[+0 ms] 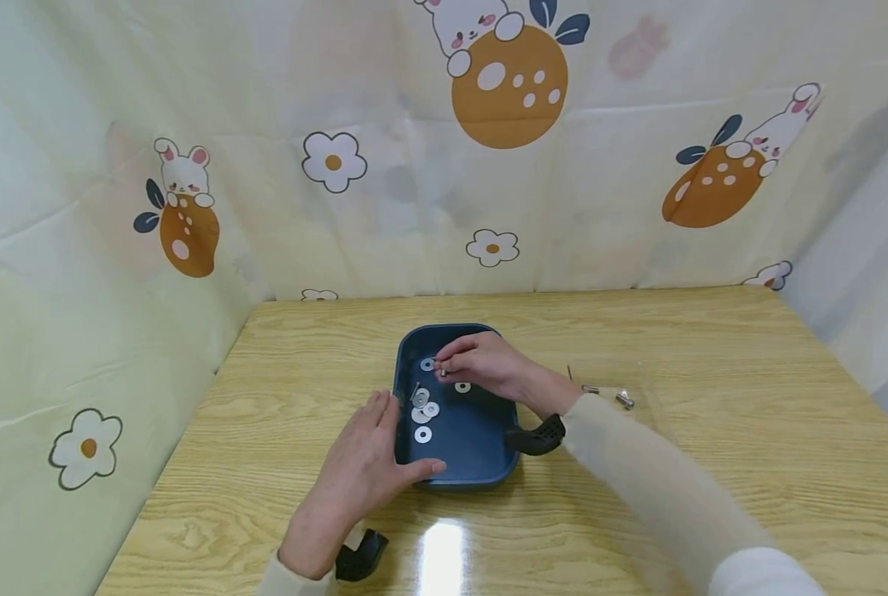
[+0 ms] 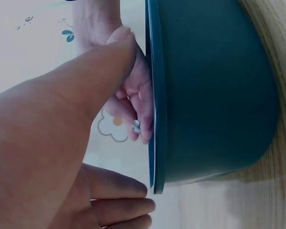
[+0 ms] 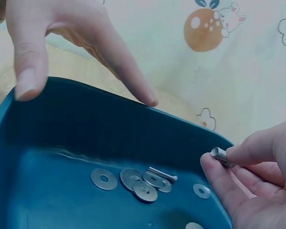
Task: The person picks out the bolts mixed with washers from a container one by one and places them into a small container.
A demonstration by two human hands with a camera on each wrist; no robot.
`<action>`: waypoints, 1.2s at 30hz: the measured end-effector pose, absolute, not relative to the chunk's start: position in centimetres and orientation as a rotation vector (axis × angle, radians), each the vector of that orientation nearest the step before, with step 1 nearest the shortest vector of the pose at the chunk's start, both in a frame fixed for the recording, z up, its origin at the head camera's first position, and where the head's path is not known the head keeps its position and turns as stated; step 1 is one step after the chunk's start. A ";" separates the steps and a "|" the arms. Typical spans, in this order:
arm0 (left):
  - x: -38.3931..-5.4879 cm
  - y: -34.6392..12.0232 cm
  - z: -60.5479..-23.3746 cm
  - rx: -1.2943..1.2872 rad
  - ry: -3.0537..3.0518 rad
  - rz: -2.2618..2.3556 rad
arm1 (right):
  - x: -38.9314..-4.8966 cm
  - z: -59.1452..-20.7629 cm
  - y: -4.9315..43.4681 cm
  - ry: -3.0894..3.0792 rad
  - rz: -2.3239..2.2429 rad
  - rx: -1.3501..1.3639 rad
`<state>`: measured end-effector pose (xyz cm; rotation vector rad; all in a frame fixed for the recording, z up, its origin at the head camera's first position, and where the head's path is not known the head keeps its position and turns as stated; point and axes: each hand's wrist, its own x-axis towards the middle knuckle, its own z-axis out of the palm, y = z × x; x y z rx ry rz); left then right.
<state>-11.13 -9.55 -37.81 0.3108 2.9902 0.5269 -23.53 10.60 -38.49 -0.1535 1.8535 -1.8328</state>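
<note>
A dark blue bin (image 1: 481, 447) stands on the table, holding several flat metal washers (image 3: 104, 179) and a thin screw (image 3: 163, 174). Above its floor, toward the far side, my right hand (image 1: 484, 362) pinches a short threaded bolt (image 3: 221, 155) between thumb and fingertips. The bolt's hollow-looking end faces the right wrist camera. My left hand (image 1: 365, 459) lies at the bin's left near corner, its fingers straight along the left rim and its thumb stretched over the near edge. Some of the washers overlap in a pile by the left wall.
On the wooden table (image 1: 295, 372) right of the bin lie a thick bolt (image 1: 625, 401), another small metal piece (image 1: 590, 389) and a thin dark pin (image 1: 570, 372). A patterned curtain (image 1: 406, 223) hangs behind the table's far edge.
</note>
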 end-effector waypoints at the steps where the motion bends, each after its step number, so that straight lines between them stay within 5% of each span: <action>1: -11.2 -9.5 -37.8 0.298 2.990 0.523 | -23.5 -38.4 10.8 1.854 -1.832 -0.157; 36: -11.4 -3.9 -36.5 0.613 2.955 0.422 | -21.9 -37.1 21.4 1.851 -1.867 -0.235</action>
